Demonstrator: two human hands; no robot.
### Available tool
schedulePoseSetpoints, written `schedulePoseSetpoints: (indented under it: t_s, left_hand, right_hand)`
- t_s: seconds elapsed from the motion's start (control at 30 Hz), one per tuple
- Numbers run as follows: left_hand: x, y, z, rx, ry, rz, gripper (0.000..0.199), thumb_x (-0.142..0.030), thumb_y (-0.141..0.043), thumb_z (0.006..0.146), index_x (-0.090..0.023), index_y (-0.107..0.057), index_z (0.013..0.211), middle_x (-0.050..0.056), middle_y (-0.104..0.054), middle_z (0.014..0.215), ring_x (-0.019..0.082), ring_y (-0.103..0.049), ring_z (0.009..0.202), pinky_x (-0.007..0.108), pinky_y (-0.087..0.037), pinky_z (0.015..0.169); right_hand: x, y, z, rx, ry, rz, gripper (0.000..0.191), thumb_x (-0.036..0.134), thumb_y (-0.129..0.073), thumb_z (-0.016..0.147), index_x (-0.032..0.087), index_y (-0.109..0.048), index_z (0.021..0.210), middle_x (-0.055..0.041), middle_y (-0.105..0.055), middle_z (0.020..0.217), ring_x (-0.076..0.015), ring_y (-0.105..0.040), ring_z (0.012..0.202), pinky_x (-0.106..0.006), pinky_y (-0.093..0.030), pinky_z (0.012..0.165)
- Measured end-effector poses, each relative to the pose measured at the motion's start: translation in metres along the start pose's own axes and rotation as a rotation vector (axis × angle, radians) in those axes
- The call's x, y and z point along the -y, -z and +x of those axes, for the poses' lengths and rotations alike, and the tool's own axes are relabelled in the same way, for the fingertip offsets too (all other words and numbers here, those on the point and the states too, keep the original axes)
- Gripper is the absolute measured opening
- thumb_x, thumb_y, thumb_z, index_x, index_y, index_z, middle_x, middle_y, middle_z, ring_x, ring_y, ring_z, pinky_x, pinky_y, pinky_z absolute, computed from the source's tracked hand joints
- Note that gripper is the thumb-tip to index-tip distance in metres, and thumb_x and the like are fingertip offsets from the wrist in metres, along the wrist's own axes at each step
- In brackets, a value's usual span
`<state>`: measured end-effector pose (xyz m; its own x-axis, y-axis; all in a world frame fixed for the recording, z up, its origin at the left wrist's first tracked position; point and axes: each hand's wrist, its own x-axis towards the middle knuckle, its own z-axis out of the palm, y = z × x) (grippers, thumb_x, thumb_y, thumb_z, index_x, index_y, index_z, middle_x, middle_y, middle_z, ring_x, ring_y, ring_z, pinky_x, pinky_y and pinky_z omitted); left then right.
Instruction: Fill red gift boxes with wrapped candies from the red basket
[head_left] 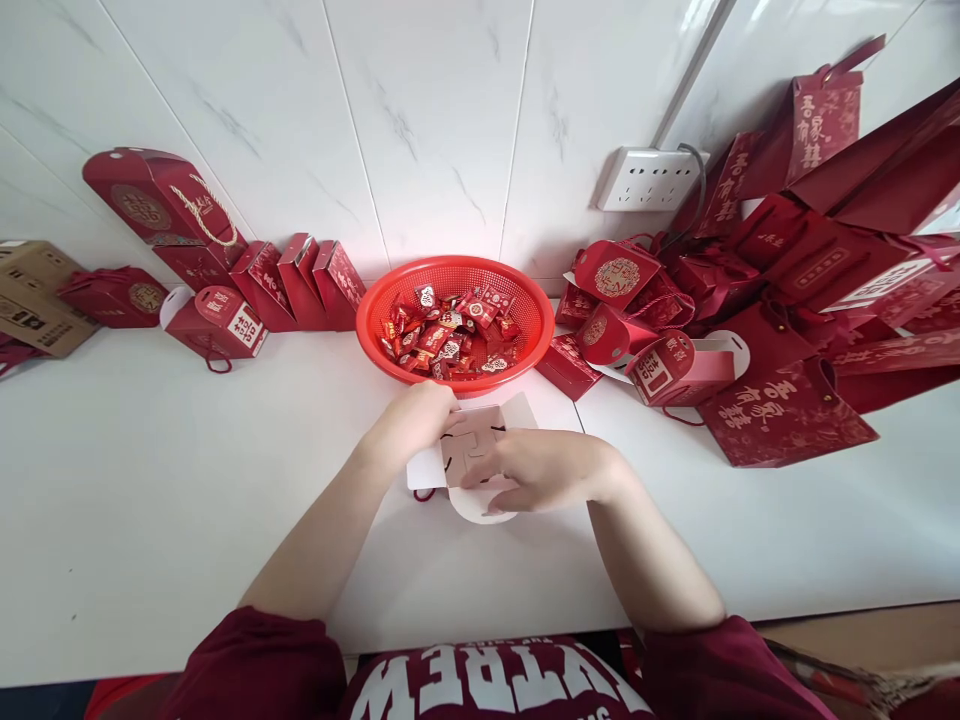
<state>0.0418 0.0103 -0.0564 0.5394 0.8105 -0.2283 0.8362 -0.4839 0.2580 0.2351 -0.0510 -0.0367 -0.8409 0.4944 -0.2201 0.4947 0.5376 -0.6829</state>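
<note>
Far left there's a brown cardboard box [45, 298], then a bunch of dark red gift boxes [264, 280] lined up along the marble-look wall [442, 120]. Left forearm [319, 540] comes up from the lower left on a diagonal, maroon sleeve [262, 655] pushed toward the elbow. Wrist's bent, so the left hand [424, 412] sits knuckles-up at the upper left corner of the open box, fingers curled over and aimed right; they're mostly hidden, so can't tell if they're pinching the edge. Just behind that is a red plastic basket [367, 325] with wrapped candies [450, 335] in it. The open box [472, 440] is on the white table [187, 480] right in front of the basket, pale inside up, flaps folded out, a red cord [424, 495] poking out at lower left. Right hand [551, 465] comes in over it from the right, wrist cocked hard left, palm down, fingers loosely spread, thumb down by the rounded flap [480, 512]. Further right, more red boxes and bags [787, 410] are piled up.
</note>
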Motion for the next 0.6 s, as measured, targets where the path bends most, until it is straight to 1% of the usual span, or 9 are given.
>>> schedulePoseSetpoints:
  t_s: [0.07,0.13,0.2,0.23,0.33,0.43,0.53,0.6]
  left_hand:
    - [0.002,-0.001,0.001,-0.005,-0.009,0.003,0.036,-0.032,-0.050,0.089,-0.019,-0.055,0.056,0.003,-0.049,0.052,0.015,-0.038,0.046,0.032,-0.020,0.053]
    - [0.002,-0.001,0.001,-0.014,-0.009,0.013,0.036,-0.032,-0.051,0.089,-0.019,-0.056,0.056,0.004,-0.050,0.051,0.016,-0.041,0.046,0.032,-0.021,0.054]
    - [0.002,-0.001,0.001,-0.021,-0.002,0.025,0.036,-0.032,-0.052,0.089,-0.019,-0.058,0.055,0.005,-0.051,0.052,0.017,-0.045,0.048,0.032,-0.022,0.055]
    - [0.000,-0.001,0.002,-0.024,0.005,0.029,0.036,-0.031,-0.052,0.088,-0.019,-0.059,0.056,0.006,-0.051,0.052,0.018,-0.047,0.050,0.032,-0.023,0.055]
    - [-0.004,0.000,0.000,-0.025,0.031,0.039,0.032,-0.029,-0.052,0.088,-0.018,-0.062,0.059,0.008,-0.056,0.055,0.019,-0.052,0.054,0.031,-0.026,0.056]
    - [-0.008,0.005,-0.007,-0.019,0.047,0.035,0.024,-0.025,-0.052,0.088,-0.017,-0.067,0.070,0.008,-0.061,0.061,0.020,-0.055,0.058,0.030,-0.030,0.057]
    - [-0.012,0.015,-0.021,-0.018,0.051,0.021,0.022,-0.024,-0.050,0.089,-0.017,-0.068,0.078,0.007,-0.064,0.065,0.019,-0.058,0.061,0.029,-0.033,0.058]
    - [-0.015,0.025,-0.033,-0.050,0.038,0.019,0.026,-0.025,-0.047,0.092,-0.018,-0.067,0.076,0.006,-0.065,0.066,0.019,-0.058,0.061,0.028,-0.033,0.058]
  right_hand:
    - [-0.002,-0.005,0.006,-0.004,-0.085,-0.076,0.005,0.019,-0.067,0.077,0.019,-0.070,0.082,0.0016,-0.061,0.070,-0.0135,-0.050,0.061,-0.026,-0.030,0.055]
    - [-0.001,-0.010,0.014,-0.025,-0.211,-0.204,0.005,0.021,-0.071,0.074,0.017,-0.068,0.073,0.0002,-0.061,0.065,-0.0140,-0.049,0.057,-0.027,-0.026,0.052]
    - [0.002,-0.016,0.023,-0.049,-0.294,-0.334,0.005,0.017,-0.067,0.075,0.016,-0.068,0.071,-0.0029,-0.064,0.066,-0.0155,-0.053,0.058,-0.028,-0.026,0.051]
    - [0.004,-0.018,0.027,-0.063,-0.311,-0.384,0.008,0.014,-0.064,0.078,0.015,-0.070,0.073,-0.0049,-0.066,0.069,-0.0167,-0.056,0.060,-0.028,-0.027,0.052]
    - [0.008,-0.023,0.036,-0.106,-0.301,-0.458,0.016,0.011,-0.058,0.085,0.013,-0.074,0.084,-0.0095,-0.072,0.079,-0.0207,-0.064,0.071,-0.028,-0.032,0.056]
    - [0.010,-0.025,0.039,-0.120,-0.283,-0.468,0.017,0.013,-0.058,0.088,0.013,-0.075,0.088,-0.0108,-0.074,0.085,-0.0236,-0.068,0.078,-0.028,-0.036,0.060]
    - [0.012,-0.025,0.041,-0.109,-0.293,-0.458,0.018,0.015,-0.057,0.089,0.013,-0.075,0.088,-0.0111,-0.075,0.087,-0.0243,-0.069,0.080,-0.028,-0.037,0.061]
    - [0.013,-0.025,0.043,-0.107,-0.303,-0.448,0.019,0.016,-0.056,0.090,0.013,-0.075,0.088,-0.0108,-0.075,0.087,-0.0239,-0.068,0.080,-0.029,-0.037,0.061]
